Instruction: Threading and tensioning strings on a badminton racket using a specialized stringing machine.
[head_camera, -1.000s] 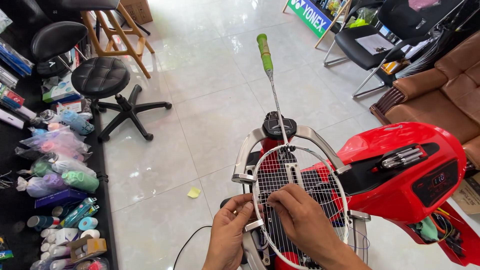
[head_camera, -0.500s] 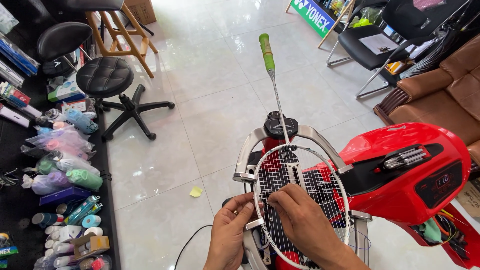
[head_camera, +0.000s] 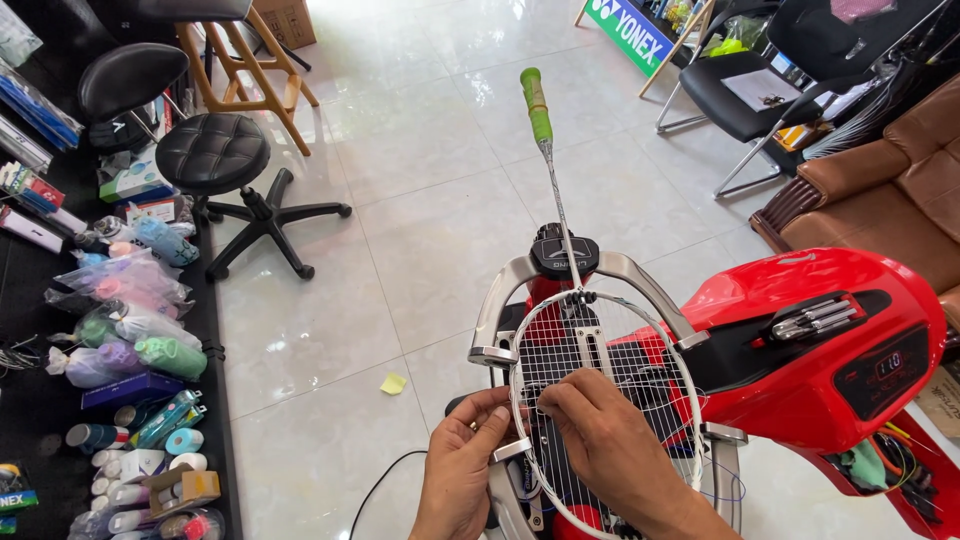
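Racket (head_camera: 600, 400) is sitting clamped flat in the red stringing machine (head_camera: 820, 340), green grip (head_camera: 536, 104) pointing away over the tiled floor (head_camera: 420, 200). I am pinching a string at the frame's left edge with my left hand (head_camera: 462, 468), fingers closed on it, while my right hand (head_camera: 600, 440) is pressing narrow fingertips into the string bed. Mains and the upper crosses look woven; I judge the lower crosses are remaining.

Head camera, looking steeply down, close over racket (head_camera: 600, 400).
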